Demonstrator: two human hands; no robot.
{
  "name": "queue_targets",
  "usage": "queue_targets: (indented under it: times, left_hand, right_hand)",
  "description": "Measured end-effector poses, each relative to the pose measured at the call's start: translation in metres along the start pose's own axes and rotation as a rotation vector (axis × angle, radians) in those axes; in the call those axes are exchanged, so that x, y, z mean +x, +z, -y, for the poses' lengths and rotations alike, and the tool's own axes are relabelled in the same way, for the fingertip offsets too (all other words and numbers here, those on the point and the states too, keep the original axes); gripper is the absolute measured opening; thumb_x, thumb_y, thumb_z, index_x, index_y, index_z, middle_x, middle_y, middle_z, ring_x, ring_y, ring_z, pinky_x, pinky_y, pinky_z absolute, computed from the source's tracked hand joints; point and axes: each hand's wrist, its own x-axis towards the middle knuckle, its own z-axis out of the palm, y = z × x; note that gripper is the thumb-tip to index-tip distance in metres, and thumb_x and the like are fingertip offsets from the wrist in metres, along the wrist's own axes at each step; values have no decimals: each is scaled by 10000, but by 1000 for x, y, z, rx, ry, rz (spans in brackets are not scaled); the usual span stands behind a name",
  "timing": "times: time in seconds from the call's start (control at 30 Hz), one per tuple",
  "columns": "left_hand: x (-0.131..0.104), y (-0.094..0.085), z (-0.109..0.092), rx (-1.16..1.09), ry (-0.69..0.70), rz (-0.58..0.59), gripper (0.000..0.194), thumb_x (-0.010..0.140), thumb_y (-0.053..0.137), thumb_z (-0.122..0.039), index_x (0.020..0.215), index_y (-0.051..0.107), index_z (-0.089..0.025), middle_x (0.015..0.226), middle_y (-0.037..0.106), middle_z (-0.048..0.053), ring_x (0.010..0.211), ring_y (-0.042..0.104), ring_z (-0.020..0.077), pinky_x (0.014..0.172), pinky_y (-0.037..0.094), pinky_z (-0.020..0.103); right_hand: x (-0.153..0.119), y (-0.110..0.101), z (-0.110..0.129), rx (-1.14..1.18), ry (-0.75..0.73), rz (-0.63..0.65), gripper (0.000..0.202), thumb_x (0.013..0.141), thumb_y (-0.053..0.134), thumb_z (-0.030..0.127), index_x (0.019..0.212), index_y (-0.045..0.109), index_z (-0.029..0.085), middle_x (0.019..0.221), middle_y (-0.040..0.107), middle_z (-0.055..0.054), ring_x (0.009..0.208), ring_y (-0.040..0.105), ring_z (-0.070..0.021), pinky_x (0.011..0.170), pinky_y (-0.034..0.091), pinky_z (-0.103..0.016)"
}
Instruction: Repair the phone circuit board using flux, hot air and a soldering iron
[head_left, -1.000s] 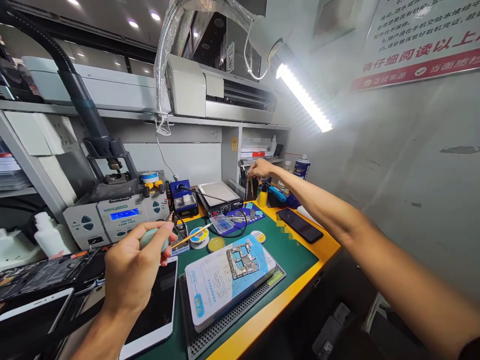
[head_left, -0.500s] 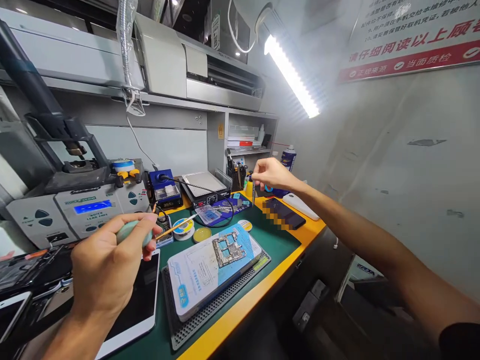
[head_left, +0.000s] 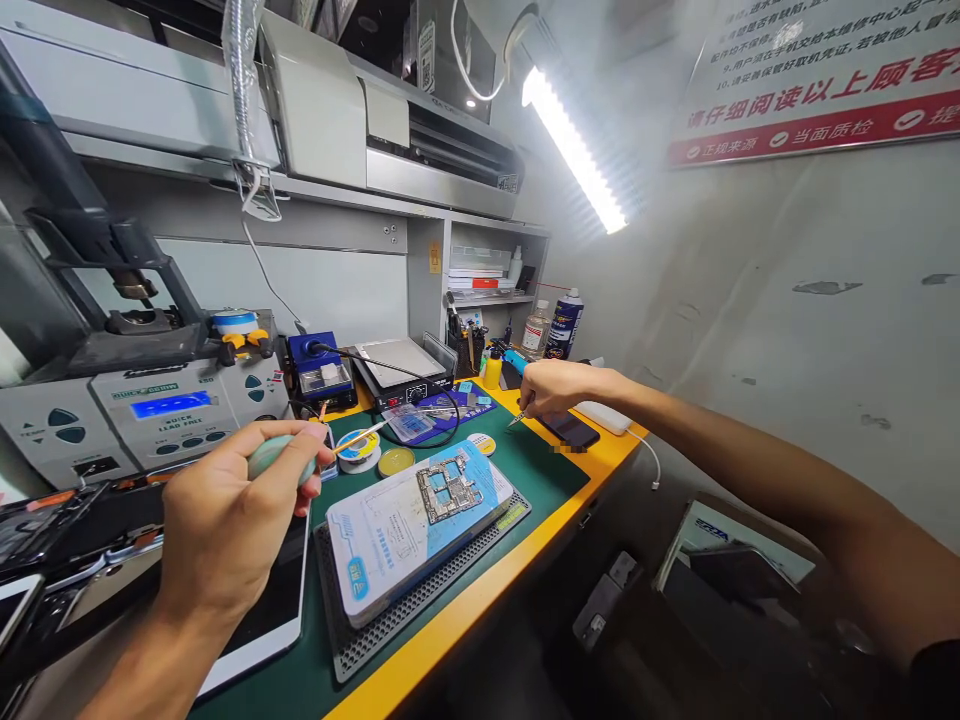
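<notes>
My left hand [head_left: 236, 500] is closed around a slim tool with a rounded teal handle [head_left: 270, 457]. Its yellow-orange shaft and pale tip point up and to the right, above the tins on the mat. At the far side of the bench, my right hand [head_left: 551, 388] grips metal tweezers [head_left: 515, 421], tips down near the green mat, left of a dark phone [head_left: 574, 430]. A phone logic board [head_left: 448, 488] lies on a white and blue box [head_left: 390, 530] between the hands. That box rests on a grey perforated pad [head_left: 435, 590].
A white-framed tablet [head_left: 289, 635] lies beneath my left forearm. A hot-air station [head_left: 172, 415] and a blue soldering station [head_left: 319, 372] stand at the back left. A solder spool [head_left: 358, 450], a yellow tin [head_left: 396, 462] and a looping black cable occupy the mat. A spray can [head_left: 564, 325] stands behind.
My right hand has lowered, bringing the tweezers down toward the mat. The view has shifted slightly right. My left hand keeps its grip on the teal-handled tool.
</notes>
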Motion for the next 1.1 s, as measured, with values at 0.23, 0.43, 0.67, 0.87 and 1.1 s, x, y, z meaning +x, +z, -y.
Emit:
queue_targets:
  times: [0.23,0.43,0.67,0.87,1.1]
  left_hand:
    - [-6,3,-8,-179,-182,176,336,710,816,-454,834,687,-169,696,667,-1,512,507,90,415,360,197]
    - [-13,3,-17,-282,-264,298,293,779,769,-416,843,634,-164,675,622,-31,477,472,57,420,337,179]
    - [-18,2,-17,-300,-187,279,345,770,756,-514,818,651,-189,668,623,-11,483,493,93,438,381,226]
    - [-22,-3,-10,-116,-8,113,298,815,749,-505,863,731,-211,697,667,8,569,565,131,543,478,249]
    - [-32,2,-18,12,37,7,291,861,681,-520,861,738,-234,677,672,9,566,551,153,544,466,277]
  right_hand:
    - [-4,28,5,47,21,-14,324,1008,675,358,1265,661,162,1227,696,-90,1003,711,-228,843,620,-420]
    - [-29,38,29,257,-209,-307,361,1066,448,517,982,589,195,837,562,-15,701,508,-154,593,446,-274]
    - [-37,48,104,954,-619,38,472,958,610,634,941,700,170,612,325,81,512,259,-85,440,190,-223]
    - [-14,41,119,1272,-623,511,434,941,690,554,1033,742,133,543,293,122,414,173,-41,350,119,-175]
    - [-4,50,114,1325,-637,556,402,968,664,522,982,756,131,508,355,109,376,213,-37,319,189,-158]
